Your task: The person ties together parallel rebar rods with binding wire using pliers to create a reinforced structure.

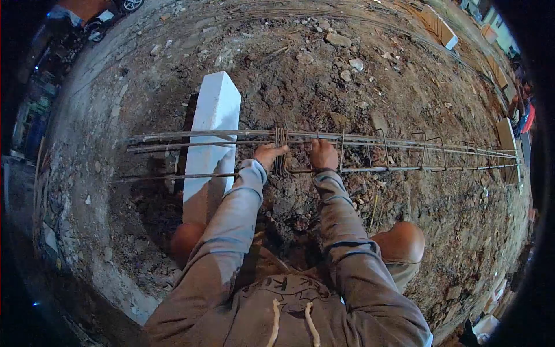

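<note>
A cage of long steel rebars [416, 169] runs from left to right in front of me, with several bent-wire stirrups [386, 149] spaced along its right part. Bunched together near the middle are several more stirrups [281, 139]. My left hand [269, 155] is closed at the left side of this bunch, its thumb lying across the wires. Just right of the bunch, my right hand [324, 155] makes a fist between the upper and lower bars. What its fingers hold is hidden. A white block [215, 110] supports the cage's left end.
Another pale block [509, 151] stands under the far right end of the bars. Rough soil with loose stones [338, 39] surrounds the cage. More long bars and a pale block [440, 28] lie at the top right. A person in red [527, 118] is at the right edge.
</note>
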The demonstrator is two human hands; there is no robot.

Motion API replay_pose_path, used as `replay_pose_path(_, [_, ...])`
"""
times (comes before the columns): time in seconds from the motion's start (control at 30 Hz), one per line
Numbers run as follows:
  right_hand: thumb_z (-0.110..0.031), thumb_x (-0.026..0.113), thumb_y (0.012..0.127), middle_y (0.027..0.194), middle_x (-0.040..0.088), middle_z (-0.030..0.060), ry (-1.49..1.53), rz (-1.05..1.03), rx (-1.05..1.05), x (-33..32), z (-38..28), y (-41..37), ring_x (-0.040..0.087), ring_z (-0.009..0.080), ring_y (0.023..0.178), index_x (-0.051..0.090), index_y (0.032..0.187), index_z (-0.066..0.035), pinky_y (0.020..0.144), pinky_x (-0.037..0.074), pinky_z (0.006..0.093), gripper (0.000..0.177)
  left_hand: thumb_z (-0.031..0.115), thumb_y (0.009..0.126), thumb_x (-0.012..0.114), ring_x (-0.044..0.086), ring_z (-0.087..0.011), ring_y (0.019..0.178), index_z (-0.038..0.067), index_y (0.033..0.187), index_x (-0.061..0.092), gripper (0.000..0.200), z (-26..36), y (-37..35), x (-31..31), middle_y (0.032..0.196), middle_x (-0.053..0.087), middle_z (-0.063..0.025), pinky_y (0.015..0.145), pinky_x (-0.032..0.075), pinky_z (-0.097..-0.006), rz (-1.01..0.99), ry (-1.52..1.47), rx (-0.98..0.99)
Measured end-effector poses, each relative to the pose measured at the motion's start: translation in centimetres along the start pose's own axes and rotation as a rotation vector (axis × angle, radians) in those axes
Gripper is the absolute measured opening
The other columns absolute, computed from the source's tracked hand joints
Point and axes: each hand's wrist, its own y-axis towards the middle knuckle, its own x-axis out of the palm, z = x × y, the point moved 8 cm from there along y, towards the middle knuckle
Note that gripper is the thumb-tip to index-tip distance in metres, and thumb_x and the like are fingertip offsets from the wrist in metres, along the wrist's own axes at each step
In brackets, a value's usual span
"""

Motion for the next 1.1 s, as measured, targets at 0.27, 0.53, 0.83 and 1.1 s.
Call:
replay_pose_path(0.27, [-0.036,0.043,0.085,0.083,0.061,0.0207,-0.115,-0.07,0.069,0.4,2.6,2.5,0.058,0.0396,0.079,0.059,0.085,-0.006,0.069,0.047,0.0473,0.034,0.037,0.075,0.067,0.054,-0.0152,0.085,0.002,0.093,0.063,0.04,-5.6,5.5,-2.4,0.091,0.062,-0.0072,0.078,0.038,-0.0285,0.273,0.068,0.006])
replay_pose_path(0.53, [-0.036,0.045,0.086,0.078,0.061,0.02,0.217,-0.157,-0.088,6.5,-1.7,1.5,0.059,0.0339,0.07,0.059,0.085,0.001,0.064,0.046,0.043,0.04,0.019,0.071,0.072,0.056,-0.0159,0.082,0.002,0.096,0.063,0.032,-3.0,4.2,0.0,0.089,0.064,-0.0046,0.078,0.041,-0.0302,-0.014,-0.323,0.163])
replay_pose_path(0.83, [-0.028,0.05,0.086,0.068,0.057,0.0069,0.46,-0.229,-0.054,1.9,-5.3,0.7,0.053,0.0136,0.057,0.06,0.088,0.003,0.055,0.043,0.0313,0.032,0.03,0.071,0.072,0.057,-0.0134,0.075,0.006,0.09,0.066,0.032,-4.5,6.1,-2.3,0.083,0.065,-0.0034,0.072,0.044,-0.0301,-0.035,-0.018,0.063])
replay_pose_path(1.1, [-0.028,0.056,0.083,0.069,0.055,0.003,0.704,-0.169,-0.003,6.1,-1.7,3.5,0.051,0.0116,0.055,0.058,0.084,-0.001,0.047,0.04,0.0258,0.027,0.048,0.071,0.066,0.059,-0.0213,0.081,0.005,0.093,0.065,0.049,-1.6,1.3,-8.1,0.087,0.064,-0.013,0.076,0.043,-0.0346,0.251,0.566,-0.123])
